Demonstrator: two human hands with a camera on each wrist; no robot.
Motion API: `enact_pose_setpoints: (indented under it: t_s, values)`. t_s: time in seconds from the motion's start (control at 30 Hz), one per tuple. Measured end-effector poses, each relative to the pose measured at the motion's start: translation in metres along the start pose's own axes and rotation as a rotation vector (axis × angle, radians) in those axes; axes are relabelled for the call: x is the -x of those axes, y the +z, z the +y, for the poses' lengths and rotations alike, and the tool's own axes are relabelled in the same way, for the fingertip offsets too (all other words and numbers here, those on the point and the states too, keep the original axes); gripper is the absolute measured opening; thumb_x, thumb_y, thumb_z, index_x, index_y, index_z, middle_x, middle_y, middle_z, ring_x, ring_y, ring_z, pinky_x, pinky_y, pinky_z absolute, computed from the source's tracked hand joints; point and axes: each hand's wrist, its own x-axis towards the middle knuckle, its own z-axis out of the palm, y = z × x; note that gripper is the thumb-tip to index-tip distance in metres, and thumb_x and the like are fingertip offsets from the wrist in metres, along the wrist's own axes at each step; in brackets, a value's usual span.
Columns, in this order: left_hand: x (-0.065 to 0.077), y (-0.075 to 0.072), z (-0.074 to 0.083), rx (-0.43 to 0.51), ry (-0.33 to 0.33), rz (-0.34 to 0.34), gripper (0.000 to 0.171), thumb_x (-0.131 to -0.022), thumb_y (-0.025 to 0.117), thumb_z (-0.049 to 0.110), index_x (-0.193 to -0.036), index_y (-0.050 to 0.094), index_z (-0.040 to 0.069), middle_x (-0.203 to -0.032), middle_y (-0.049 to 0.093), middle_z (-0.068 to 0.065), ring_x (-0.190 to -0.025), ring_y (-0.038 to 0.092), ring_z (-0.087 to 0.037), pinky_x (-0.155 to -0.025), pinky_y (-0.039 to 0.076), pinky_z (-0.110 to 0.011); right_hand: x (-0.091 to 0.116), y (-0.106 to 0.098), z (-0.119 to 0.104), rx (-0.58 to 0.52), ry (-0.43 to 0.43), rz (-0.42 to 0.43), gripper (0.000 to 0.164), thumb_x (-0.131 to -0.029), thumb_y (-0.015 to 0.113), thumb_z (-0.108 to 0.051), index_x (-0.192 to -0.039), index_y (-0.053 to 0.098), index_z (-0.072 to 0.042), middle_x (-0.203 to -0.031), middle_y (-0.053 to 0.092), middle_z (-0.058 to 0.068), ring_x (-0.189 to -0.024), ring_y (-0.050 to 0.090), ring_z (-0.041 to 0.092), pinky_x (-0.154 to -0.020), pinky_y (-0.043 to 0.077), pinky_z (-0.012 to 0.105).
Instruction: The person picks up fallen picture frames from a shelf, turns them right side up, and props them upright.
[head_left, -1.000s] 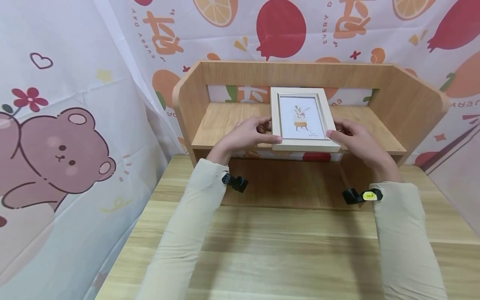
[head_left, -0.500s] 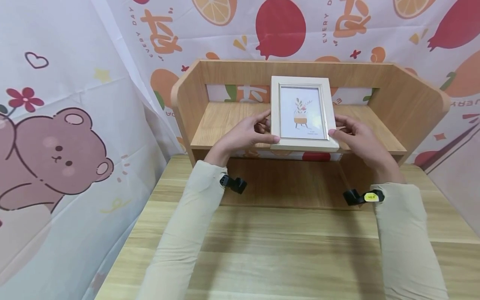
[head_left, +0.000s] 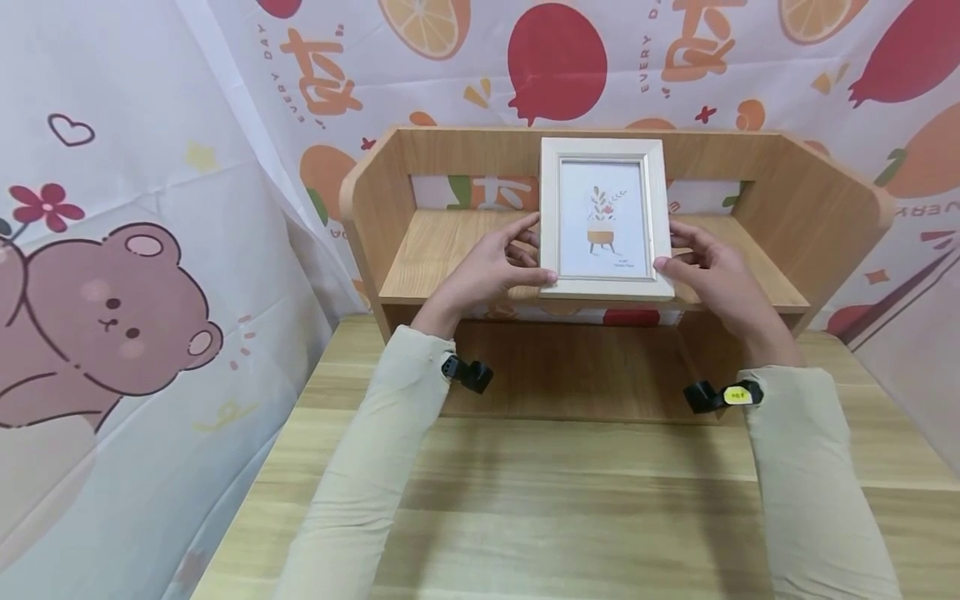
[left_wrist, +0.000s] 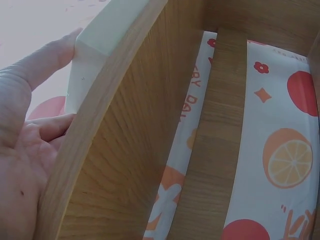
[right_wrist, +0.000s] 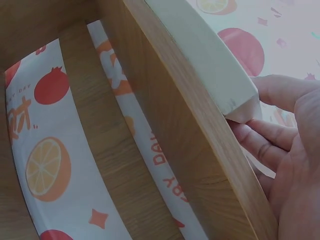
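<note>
A cream picture frame (head_left: 603,225) with a potted-plant print leans back at the front edge of the wooden shelf's upper board (head_left: 450,250). My left hand (head_left: 491,267) grips its lower left side, thumb on the front and fingers behind. On the opposite side my right hand (head_left: 716,271) pinches the lower right edge the same way. The left wrist view catches the bottom corner of the picture frame (left_wrist: 92,65) right at the board's edge, beside the left thumb. In the right wrist view the picture frame's bottom edge (right_wrist: 215,65) lies along the board, with fingers under its corner.
The shelf's side panels (head_left: 817,217) rise left and right of the hands, and a low back rail (head_left: 472,150) runs behind. Below lies a lower compartment (head_left: 570,367). The shelf stands on a wooden desk (head_left: 585,500), against a fruit-print cloth (head_left: 637,50).
The picture frame has tilted up from lying nearly flat to a steeper lean, its top edge rising while its bottom stays near the shelf edge. Both hands keep their hold.
</note>
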Motion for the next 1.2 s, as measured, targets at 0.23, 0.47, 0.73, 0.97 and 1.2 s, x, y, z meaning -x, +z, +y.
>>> enact_pose_setpoints:
  t_s: [0.23,0.47,0.73,0.97,1.2]
  values:
    - [-0.002,-0.001,-0.001,0.022,0.011,0.026,0.09,-0.081,0.078,0.015,-0.153,0.025,0.018,-0.129,0.05,-0.008,-0.102,0.056,-0.021,-0.085,0.048,-0.03,-0.007,0.0,-0.002,-0.03,-0.012,-0.018,0.066,-0.092,0.063,-0.035,-0.15,0.032,-0.026,-0.132,0.048,-0.001,-0.104,0.046,0.013,-0.08,0.041,0.014]
    - [-0.003,0.001,-0.002,0.032,0.021,0.062,0.09,-0.081,0.077,0.011,-0.153,0.025,0.022,-0.126,0.051,-0.009,-0.1,0.057,-0.021,-0.092,0.048,-0.032,-0.011,0.001,-0.003,-0.052,-0.024,-0.016,0.068,-0.093,0.063,-0.033,-0.15,0.029,-0.023,-0.126,0.051,-0.005,-0.104,0.047,0.013,-0.082,0.041,0.014]
    - [-0.006,0.002,-0.003,0.025,0.024,0.08,0.09,-0.082,0.076,0.01,-0.152,0.024,0.031,-0.12,0.049,-0.011,-0.095,0.055,-0.021,-0.083,0.047,-0.029,-0.013,0.002,-0.001,-0.046,-0.062,0.005,0.066,-0.093,0.064,-0.03,-0.149,0.03,-0.025,-0.11,0.055,-0.012,-0.095,0.049,0.014,-0.074,0.042,0.015]
    - [-0.005,0.004,-0.002,0.019,0.058,0.103,0.09,-0.082,0.076,0.008,-0.152,0.024,0.03,-0.117,0.049,-0.011,-0.092,0.054,-0.02,-0.084,0.047,-0.029,-0.014,0.004,0.001,-0.059,-0.115,0.02,0.065,-0.093,0.064,-0.024,-0.149,0.031,-0.023,-0.109,0.056,-0.013,-0.092,0.052,0.012,-0.073,0.043,0.015]
    - [-0.003,0.007,-0.003,0.0,0.111,0.138,0.09,-0.082,0.075,0.005,-0.151,0.024,0.033,-0.117,0.049,-0.01,-0.092,0.053,-0.021,-0.083,0.049,-0.03,-0.011,0.006,0.003,-0.081,-0.141,0.05,0.069,-0.091,0.066,-0.024,-0.149,0.029,-0.03,-0.116,0.055,-0.012,-0.094,0.054,0.012,-0.076,0.046,0.014]
